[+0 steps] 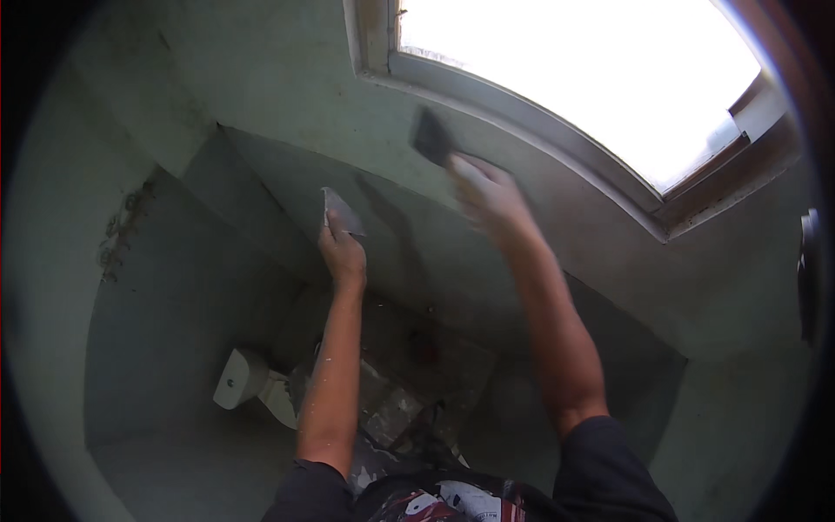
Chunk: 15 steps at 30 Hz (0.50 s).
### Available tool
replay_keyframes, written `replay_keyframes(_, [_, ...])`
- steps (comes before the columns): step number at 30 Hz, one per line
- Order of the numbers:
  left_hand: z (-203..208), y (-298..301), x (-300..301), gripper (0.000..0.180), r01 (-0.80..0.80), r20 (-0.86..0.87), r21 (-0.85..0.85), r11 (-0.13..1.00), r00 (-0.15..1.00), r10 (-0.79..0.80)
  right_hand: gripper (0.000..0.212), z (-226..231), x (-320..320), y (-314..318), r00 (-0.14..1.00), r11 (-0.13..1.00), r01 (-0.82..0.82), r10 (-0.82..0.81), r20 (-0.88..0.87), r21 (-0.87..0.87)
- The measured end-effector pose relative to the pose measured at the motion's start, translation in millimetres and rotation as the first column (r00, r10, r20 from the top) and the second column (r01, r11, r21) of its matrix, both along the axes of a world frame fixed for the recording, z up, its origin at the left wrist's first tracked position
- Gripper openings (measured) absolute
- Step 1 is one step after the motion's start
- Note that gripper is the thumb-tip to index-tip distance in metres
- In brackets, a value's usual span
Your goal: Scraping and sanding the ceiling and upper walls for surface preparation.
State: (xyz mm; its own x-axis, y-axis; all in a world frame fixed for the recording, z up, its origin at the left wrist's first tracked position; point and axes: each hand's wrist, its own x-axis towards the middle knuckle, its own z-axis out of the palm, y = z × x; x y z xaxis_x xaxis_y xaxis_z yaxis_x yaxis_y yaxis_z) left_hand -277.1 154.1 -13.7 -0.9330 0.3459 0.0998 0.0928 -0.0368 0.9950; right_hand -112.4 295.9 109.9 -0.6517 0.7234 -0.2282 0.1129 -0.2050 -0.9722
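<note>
My left hand (344, 254) is closed around a flat, pale grey putty knife (350, 219), its broad blade pointing up and away from me; the handle is hidden in the fingers. Up and to the right, my right hand (489, 193) grips a second, dark putty knife (431, 137). This hand and blade are smeared by motion. The dark blade is in front of the pale green wall (322, 96), just below the window; whether it touches the surface I cannot tell. White specks dot my left forearm.
A bright window (574, 78) with a pale frame (522, 97) fills the upper right. Grey-green lower wall panels (487, 261) surround me. A white toilet (242, 379) stands down at the left. Rough, patchy damage (126, 226) marks the left wall. The floor (383, 404) is stained.
</note>
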Motion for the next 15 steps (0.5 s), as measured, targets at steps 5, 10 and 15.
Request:
replay_keyframes(5, [-2, -28, -17, 0.050, -0.014, 0.020, 0.034, 0.999, 1.000, 0.013, 0.049, -9, 166, -3, 0.971, 0.968, 0.225, -0.214, 0.111, -0.106])
replay_keyframes(10, [9, -19, -16, 0.050, -0.076, -0.028, -0.017, 0.997, 0.997, 0.075, 0.050, -5, 136, -8, 0.971, 0.983, 0.178, -0.170, 0.170, -0.034])
replay_keyframes(15, [10, -18, 12, 0.050, -0.016, 0.051, -0.031, 0.999, 0.999, 0.018, 0.052, -26, -1, 0, 0.972, 0.994, 0.061, -0.081, 0.222, 0.096])
